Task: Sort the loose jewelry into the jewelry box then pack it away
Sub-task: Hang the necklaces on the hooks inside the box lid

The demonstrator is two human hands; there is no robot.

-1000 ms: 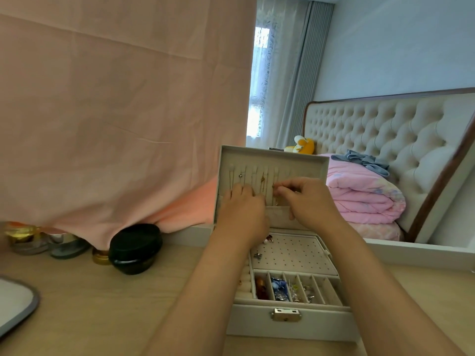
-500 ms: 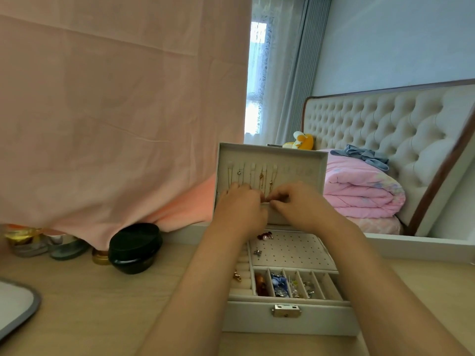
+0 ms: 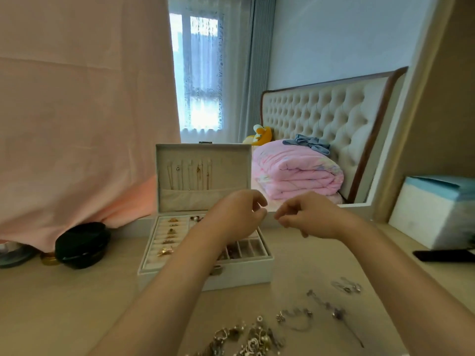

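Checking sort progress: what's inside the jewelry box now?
Necklaces hang in the lid; gold rings sit in the left rolls. The left hand and forearm hide most of the middle tray and front compartments.

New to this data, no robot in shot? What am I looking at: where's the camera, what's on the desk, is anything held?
There is no machine. A person works bare-handed, and the single camera sits on their head, looking forward and down. The left hand and right hand hover over an open white jewelry box, fingers loosely curled, with nothing visibly held. Necklaces hang in its lid and rings sit in the tray. Loose jewelry lies on the desk nearer the camera, and a phone lies far right.
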